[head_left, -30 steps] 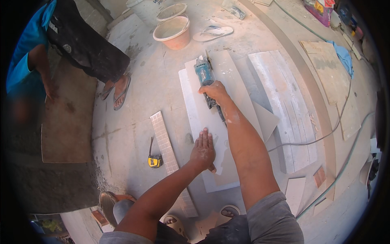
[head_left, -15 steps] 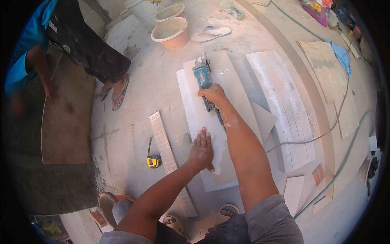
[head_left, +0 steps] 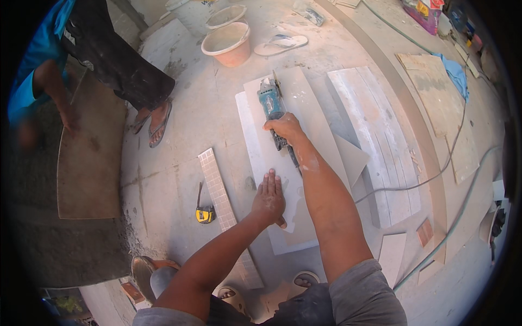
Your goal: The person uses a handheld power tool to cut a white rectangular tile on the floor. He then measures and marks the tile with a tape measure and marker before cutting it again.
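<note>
My right hand (head_left: 284,126) is wrapped round the rear body of a teal angle grinder (head_left: 270,100), whose disc stands at the far end of a pale tile (head_left: 318,163). My left hand (head_left: 268,198) lies flat on the near left part of this tile, fingers stretched forward and close together. The tile rests on a whitish block or slab (head_left: 244,122), which shows along its left side. Left of my left hand, a narrow strip of patterned tile (head_left: 217,187) lies on the floor beside a yellow tape measure (head_left: 205,214).
A white-streaked plank (head_left: 375,141) lies to the right, crossed nearby by a power cord (head_left: 391,190). Buckets (head_left: 228,46) and a sandal (head_left: 281,45) are at the back. At left, a person (head_left: 117,54) holds a large tile (head_left: 89,163). A green hose (head_left: 457,223) curves at right.
Both hands and the grinder keep nearly the same place on the tile. The view has shifted very slightly, and the person's tile at left has tilted a little.
</note>
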### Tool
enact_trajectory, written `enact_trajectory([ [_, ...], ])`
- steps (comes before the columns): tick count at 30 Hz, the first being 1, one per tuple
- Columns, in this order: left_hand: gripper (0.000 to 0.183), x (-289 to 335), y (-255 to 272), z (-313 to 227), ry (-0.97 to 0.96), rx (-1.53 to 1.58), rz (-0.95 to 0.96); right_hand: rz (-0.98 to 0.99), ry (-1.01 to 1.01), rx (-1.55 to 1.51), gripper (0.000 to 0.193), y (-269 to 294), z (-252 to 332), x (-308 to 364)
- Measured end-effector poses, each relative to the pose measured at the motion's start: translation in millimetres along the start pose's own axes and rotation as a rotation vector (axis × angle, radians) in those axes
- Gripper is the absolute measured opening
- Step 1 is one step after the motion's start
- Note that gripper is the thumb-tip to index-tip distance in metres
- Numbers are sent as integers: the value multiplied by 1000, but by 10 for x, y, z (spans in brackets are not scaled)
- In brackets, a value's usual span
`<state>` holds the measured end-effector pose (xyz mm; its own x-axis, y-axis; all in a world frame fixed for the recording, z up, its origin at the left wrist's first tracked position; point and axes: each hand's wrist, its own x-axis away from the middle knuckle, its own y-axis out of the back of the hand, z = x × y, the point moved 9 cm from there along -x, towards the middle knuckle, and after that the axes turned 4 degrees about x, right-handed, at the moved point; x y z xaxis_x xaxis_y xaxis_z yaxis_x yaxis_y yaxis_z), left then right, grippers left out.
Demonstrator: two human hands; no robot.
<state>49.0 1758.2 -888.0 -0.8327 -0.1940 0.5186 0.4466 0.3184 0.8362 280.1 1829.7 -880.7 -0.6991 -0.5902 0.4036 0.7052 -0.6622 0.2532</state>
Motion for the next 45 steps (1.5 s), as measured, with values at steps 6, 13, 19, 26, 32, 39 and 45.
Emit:
enact_trajectory([
  [6, 162, 1, -28, 9, 9, 16, 39, -7, -10, -2, 49, 9, -39, 17],
  [13, 160, 12, -57, 32, 6, 4, -73, 31, -28, -38, 45, -22, -26, 79],
  [19, 149, 130, -76, 51, 87, 72, -73, 30, -53, 4, 49, 35, -8, 223],
  [26, 142, 289, -222, -44, 148, -42, -21, 20, -89, 10, 49, 81, 24, 256],
  [32, 148, 317, -305, -86, 143, -45, 3, 19, -83, 41, 46, 123, 21, 387],
  [39, 155, 295, -198, -101, 168, 22, 110, -20, -22, 54, 52, 121, -20, 455],
  [45, 156, 303, -141, -121, 175, 12, 123, 22, -41, 32, 47, 74, -74, 473],
])
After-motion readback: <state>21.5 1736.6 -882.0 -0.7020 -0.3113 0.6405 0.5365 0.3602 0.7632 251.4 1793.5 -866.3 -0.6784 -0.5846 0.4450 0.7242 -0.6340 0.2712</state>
